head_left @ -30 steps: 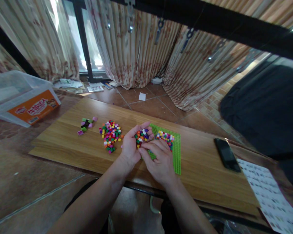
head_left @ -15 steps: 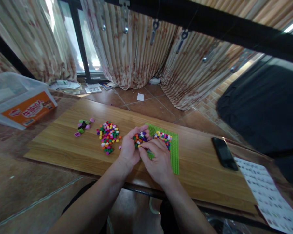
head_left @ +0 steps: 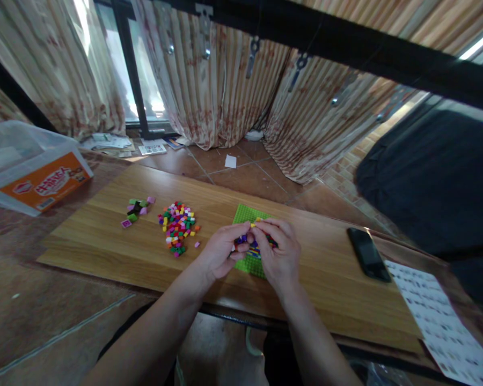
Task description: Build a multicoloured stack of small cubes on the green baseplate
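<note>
My left hand (head_left: 222, 251) is curled over a handful of small coloured bricks (head_left: 240, 240), partly hidden by its fingers. Its thumb and forefinger reach toward the fingertips of my right hand (head_left: 282, 253). Between those fingertips a small yellow brick (head_left: 253, 225) is pinched; whether the left fingertips touch it too, I cannot tell. Both hands are over a green studded baseplate (head_left: 242, 213), which lies on the wooden board. Rows of coloured bricks on the plate are mostly covered by my hands, with a few showing in the gap between them.
Left of my hands lies a pile of small bricks (head_left: 179, 222), and farther left some larger green, pink and black bricks (head_left: 134, 209). A clear plastic box (head_left: 36, 166) stands at far left. Rightward are a black phone (head_left: 369, 254) and a printed sheet (head_left: 434, 311).
Both hands have shifted right over the baseplate. My left hand, palm up and cupped before, has turned and closed more over its bricks. The baseplate appears turned, its right side now covered.
</note>
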A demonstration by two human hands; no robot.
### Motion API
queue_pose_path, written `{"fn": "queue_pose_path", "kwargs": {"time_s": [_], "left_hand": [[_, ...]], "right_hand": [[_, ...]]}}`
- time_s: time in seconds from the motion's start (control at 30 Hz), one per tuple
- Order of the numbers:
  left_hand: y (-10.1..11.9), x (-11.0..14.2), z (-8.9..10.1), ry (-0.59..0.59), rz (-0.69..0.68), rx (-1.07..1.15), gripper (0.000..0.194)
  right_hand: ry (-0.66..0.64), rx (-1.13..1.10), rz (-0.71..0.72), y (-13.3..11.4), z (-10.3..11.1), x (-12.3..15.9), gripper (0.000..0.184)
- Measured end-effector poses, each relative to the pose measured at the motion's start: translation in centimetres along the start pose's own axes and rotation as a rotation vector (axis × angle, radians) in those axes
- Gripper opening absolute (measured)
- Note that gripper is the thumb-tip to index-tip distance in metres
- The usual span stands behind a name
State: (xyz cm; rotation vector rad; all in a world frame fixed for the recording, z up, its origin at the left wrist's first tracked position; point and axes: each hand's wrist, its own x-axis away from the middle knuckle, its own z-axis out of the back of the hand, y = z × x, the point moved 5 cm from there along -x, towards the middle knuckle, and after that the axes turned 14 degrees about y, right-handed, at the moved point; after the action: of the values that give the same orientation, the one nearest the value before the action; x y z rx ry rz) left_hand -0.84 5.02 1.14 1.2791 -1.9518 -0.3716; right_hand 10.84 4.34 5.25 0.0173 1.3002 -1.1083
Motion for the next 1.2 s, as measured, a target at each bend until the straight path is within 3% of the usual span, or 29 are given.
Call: {"fn": "queue_pose_path", "kwargs": {"time_s": [0.53,0.67,0.9,1.2], "left_hand": [[0.2,-0.5,0.1,0.075,-0.132,-0.097,0.033],[0.2,-0.4,0.0,0.096,-0.160,-0.124,0.030],[0.8,-0.6,0.6,0.281,-0.238,-0.151,0.022],[0.6,-0.7,0.3,0.299,-0.321,-0.228,0.017]], "right_hand": [[-0.083,0.085,0.125,-0.5,-0.3,-0.4,0.010],[-0.054,0.074,0.078,0.4,-0.4,-0.7,0.012],[0.027,0.037,-0.084,3.0,-0.6,-1.6,0.014],[-0.045,0.046,-0.076,3.0,-0.9,-1.3,0.012]]}}
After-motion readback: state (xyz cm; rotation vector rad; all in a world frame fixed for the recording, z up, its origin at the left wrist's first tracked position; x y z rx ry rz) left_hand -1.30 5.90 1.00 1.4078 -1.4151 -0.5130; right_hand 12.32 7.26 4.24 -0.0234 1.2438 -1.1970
